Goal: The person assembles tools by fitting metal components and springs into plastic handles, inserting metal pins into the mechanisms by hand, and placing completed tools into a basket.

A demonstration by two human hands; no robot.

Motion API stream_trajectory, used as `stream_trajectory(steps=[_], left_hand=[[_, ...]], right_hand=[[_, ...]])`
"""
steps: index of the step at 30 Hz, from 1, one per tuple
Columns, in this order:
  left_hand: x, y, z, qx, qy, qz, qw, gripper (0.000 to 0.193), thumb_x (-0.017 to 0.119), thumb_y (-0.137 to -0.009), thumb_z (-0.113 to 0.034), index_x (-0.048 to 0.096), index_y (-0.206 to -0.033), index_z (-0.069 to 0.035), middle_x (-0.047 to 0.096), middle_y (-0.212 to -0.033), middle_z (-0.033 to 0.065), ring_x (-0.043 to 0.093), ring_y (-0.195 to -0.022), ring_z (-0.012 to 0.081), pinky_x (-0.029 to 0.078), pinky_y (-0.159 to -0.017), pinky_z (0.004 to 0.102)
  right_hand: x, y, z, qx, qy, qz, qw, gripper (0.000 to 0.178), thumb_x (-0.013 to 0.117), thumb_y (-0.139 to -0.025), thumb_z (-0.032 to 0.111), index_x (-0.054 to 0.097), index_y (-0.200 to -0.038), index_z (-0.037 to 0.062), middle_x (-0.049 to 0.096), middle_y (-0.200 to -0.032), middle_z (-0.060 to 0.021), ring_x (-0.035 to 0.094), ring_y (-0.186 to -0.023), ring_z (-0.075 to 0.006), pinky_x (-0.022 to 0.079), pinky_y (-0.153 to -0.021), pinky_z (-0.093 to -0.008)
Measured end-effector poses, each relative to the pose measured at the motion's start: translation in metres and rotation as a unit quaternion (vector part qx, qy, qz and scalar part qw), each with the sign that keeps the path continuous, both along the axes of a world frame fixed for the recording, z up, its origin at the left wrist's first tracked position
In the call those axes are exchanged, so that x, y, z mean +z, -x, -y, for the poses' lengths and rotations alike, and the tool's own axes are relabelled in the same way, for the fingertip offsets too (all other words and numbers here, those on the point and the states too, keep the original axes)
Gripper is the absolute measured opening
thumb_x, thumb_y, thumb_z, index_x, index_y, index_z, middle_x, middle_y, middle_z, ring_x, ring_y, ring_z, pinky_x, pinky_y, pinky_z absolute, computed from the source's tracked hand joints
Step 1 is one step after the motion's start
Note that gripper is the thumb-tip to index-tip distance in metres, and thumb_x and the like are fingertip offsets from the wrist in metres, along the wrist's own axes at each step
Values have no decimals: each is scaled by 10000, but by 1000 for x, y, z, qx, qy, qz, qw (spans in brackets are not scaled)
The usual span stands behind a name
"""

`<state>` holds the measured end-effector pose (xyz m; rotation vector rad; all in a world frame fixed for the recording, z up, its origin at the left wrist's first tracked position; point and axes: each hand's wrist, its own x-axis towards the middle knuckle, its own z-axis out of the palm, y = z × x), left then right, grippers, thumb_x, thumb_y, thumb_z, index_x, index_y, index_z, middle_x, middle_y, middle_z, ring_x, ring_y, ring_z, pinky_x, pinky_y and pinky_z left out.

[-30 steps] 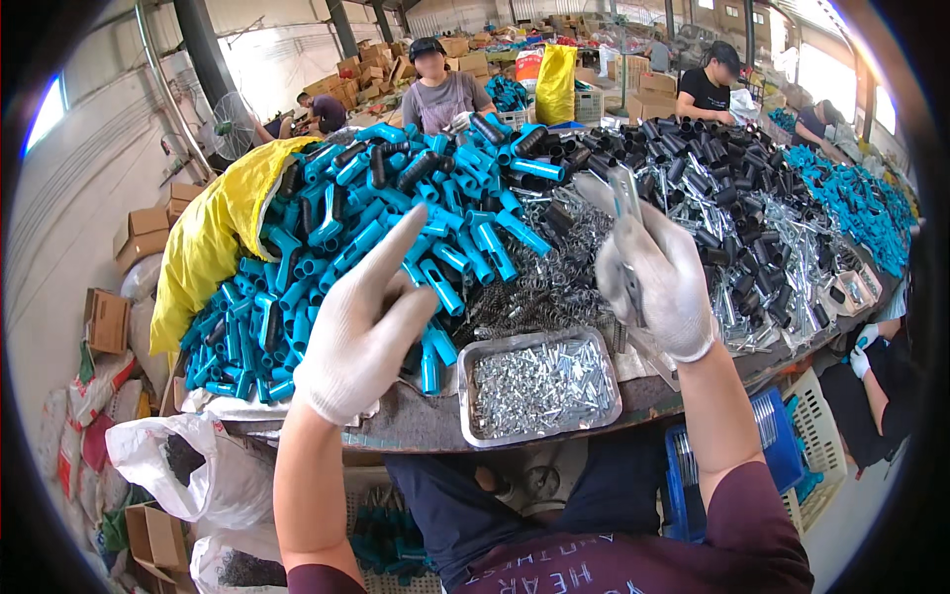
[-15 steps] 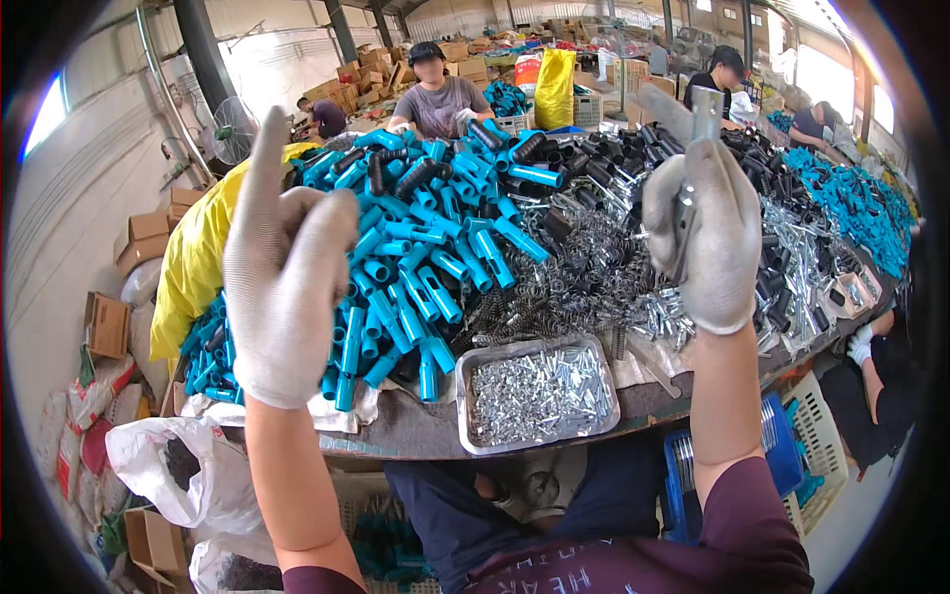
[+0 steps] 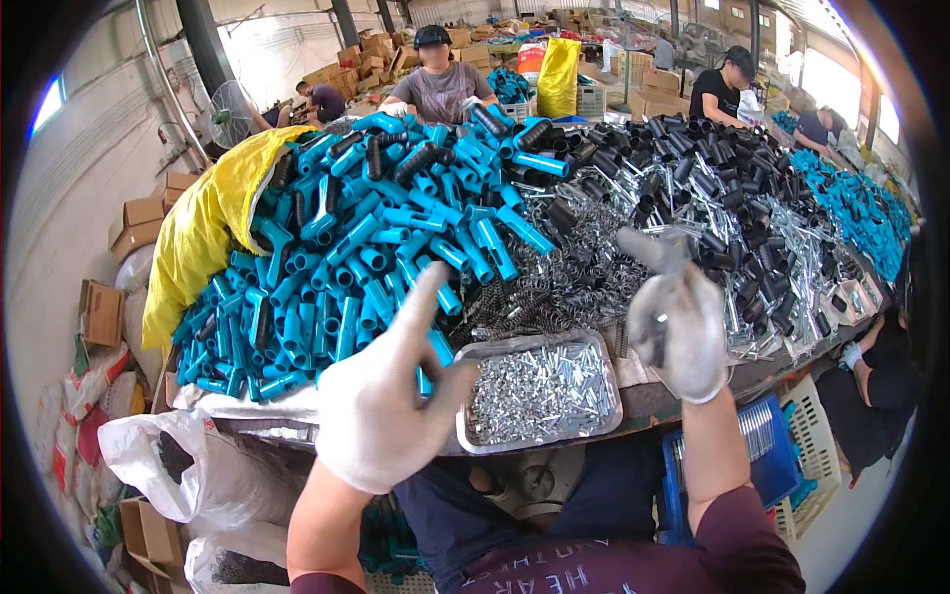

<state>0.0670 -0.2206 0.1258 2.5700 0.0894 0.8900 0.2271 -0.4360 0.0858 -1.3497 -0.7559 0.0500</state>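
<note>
My left hand (image 3: 381,421) wears a pale work glove, its index finger stretched out and thumb apart. It hovers over the near edge of the heap of blue plastic tube handles (image 3: 341,327), holding nothing that I can see. My right hand (image 3: 683,337), gloved too, is closed around a slim silver metal tube (image 3: 675,255), smeared by motion; it is above the springs and metal parts. Between the hands stands a shallow metal tray (image 3: 539,438) full of small silver pins. Behind it lies a tangle of dark coil springs (image 3: 574,262).
Black sleeves (image 3: 737,173) and silver rods (image 3: 767,317) are heaped on the right. A yellow sack (image 3: 203,233) spills blue parts at left. A blue crate (image 3: 782,465) stands below the table's right edge. Co-workers (image 3: 440,84) sit across the table and at the right.
Both hands have come down and nearer to the table. My left hand has also shifted right, toward the tray. The metal tube stays in my right hand.
</note>
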Motion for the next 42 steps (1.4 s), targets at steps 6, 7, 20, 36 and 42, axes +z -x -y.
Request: stream_trajectory(steps=[6,7,20,36,42], left_hand=[[-43,-26,-9,13,-44,-112,993,741,745,-783,-259,443,-1430,-63,632,-666,76,641,-555,250,508,-538,343],[-43,-25,-9,8,-34,-105,994,736,744,-788,-239,441,-1437,-72,641,-676,64,631,-546,223,504,-544,329],[-68,-22,-20,33,14,-84,996,615,739,-800,-183,532,-1366,-60,638,-655,57,598,-520,171,481,-539,294],[-261,-36,-97,181,305,17,935,259,646,-890,-185,620,-746,29,562,-599,91,505,-569,90,438,-562,298],[-267,-33,-97,161,362,1,918,248,637,-896,-192,636,-775,25,571,-604,89,525,-570,93,442,-557,300]], right_hand=[[-36,11,-26,94,75,-138,983,440,441,-1035,237,476,-1359,-58,568,-656,10,463,-489,-26,393,-477,-176],[-42,9,-25,106,79,-148,980,437,445,-1033,228,477,-1363,-55,570,-656,8,468,-494,-27,395,-481,-180],[-63,-1,-18,93,69,-180,977,422,425,-1038,228,491,-1347,-51,576,-654,-13,493,-485,-48,398,-462,-188],[-215,-44,29,11,-88,-326,941,484,400,-1042,341,480,-1315,-50,530,-610,-34,439,-402,-97,358,-358,-238],[-217,-48,31,3,-89,-367,926,492,413,-1029,388,510,-1272,-28,505,-597,-22,403,-391,-100,330,-359,-238]])
